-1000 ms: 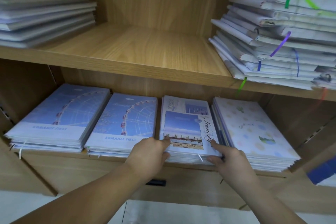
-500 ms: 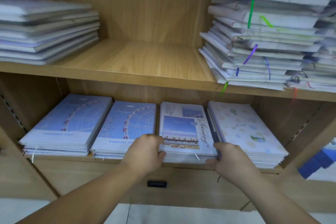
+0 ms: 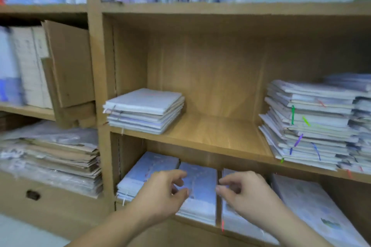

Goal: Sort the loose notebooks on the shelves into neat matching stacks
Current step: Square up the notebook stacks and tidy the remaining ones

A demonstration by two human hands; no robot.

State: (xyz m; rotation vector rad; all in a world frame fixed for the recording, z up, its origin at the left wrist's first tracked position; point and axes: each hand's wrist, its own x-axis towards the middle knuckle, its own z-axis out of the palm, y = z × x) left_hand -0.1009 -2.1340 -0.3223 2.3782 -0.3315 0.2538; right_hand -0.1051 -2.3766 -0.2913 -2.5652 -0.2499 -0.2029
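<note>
Stacks [image 3: 200, 196] sit squared side by side; left hand [image 3: 162, 192] and right hand [image 3: 248, 193] hover loosely curled, empty, apparently finished aligning.

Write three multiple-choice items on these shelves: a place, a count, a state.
1. Where on the middle shelf is the small stack? A left end B middle C right end
2. How many stacks lie on the bottom shelf? A two B four C six
3. What do the left hand and right hand hold? A nothing B one notebook each C a box

1 A: it sits at the shelf's left end.
2 B: four lie side by side.
3 A: both hover empty, fingers loosely curled.
</note>
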